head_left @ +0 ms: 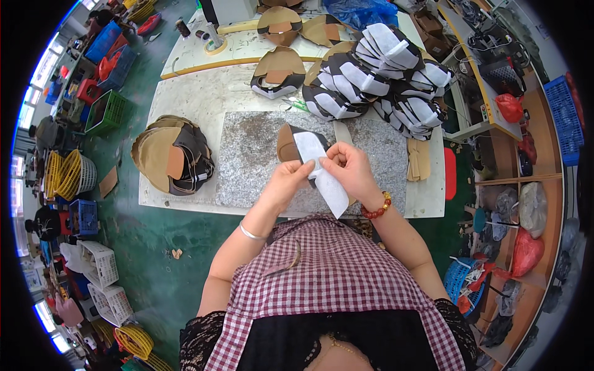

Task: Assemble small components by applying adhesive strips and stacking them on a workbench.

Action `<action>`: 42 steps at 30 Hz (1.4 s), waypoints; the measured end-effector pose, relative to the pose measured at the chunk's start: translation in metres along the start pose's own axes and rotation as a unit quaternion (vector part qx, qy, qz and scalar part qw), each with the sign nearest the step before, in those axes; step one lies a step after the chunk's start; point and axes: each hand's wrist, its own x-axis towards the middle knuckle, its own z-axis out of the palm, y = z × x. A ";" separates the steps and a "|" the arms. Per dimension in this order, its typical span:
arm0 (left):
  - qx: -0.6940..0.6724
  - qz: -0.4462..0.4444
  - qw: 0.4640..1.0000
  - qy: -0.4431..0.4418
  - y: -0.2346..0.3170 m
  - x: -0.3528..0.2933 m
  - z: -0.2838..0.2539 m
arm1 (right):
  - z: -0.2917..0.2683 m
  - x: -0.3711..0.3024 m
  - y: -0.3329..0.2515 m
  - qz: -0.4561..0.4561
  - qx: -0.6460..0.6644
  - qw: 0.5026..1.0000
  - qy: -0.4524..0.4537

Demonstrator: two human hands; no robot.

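My left hand (288, 177) and my right hand (350, 168) meet over the grey speckled slab (244, 164). Between them is a white fabric piece (333, 195), its long shape running from upper left to lower right. Each hand pinches it near the middle with thumb and fingers. Behind it shows a tan and black piece that looks like a shoe upper (286, 144), partly hidden by the white piece and my fingers. Beside the slab, at left, lies a stack of similar tan and black uppers (154, 154).
Many black and white uppers (349, 77) are heaped at the back right. Single tan uppers (278, 65) lie at the back, near green-handled snips (297, 105) and a tape roll (215, 46). Tan strips (418, 161) lie right of the slab. Shelves (526, 204) stand at right.
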 end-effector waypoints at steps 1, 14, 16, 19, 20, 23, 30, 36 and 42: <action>0.001 -0.001 1.000 0.000 0.001 -0.001 -0.001 | 0.001 0.000 -0.002 -0.026 -0.097 0.995 0.000; -0.195 0.144 0.970 0.031 0.002 0.009 0.015 | 0.008 -0.019 0.027 0.065 0.142 0.988 0.004; -0.204 0.133 0.969 0.035 -0.002 0.009 0.014 | 0.008 -0.023 0.023 0.049 0.109 0.993 0.010; -0.225 0.113 0.967 0.034 -0.002 0.008 0.017 | 0.007 -0.024 0.024 0.026 0.068 0.997 0.022; -0.238 0.105 0.965 0.031 0.000 0.007 0.018 | 0.007 -0.023 0.025 0.021 0.059 0.998 0.026; -0.328 0.064 0.937 0.097 0.016 0.003 0.034 | 0.010 -0.023 0.026 0.012 0.024 0.998 0.051; -0.144 0.173 0.974 0.038 -0.007 -0.005 0.025 | 0.020 -0.022 0.027 -0.037 -0.093 0.993 0.068; 0.063 0.213 0.971 0.089 0.014 -0.009 0.012 | 0.005 -0.007 0.026 0.214 0.250 0.943 -0.055; 0.405 0.146 0.898 0.093 -0.005 -0.022 0.001 | 0.017 0.017 0.031 0.172 0.519 0.837 -0.011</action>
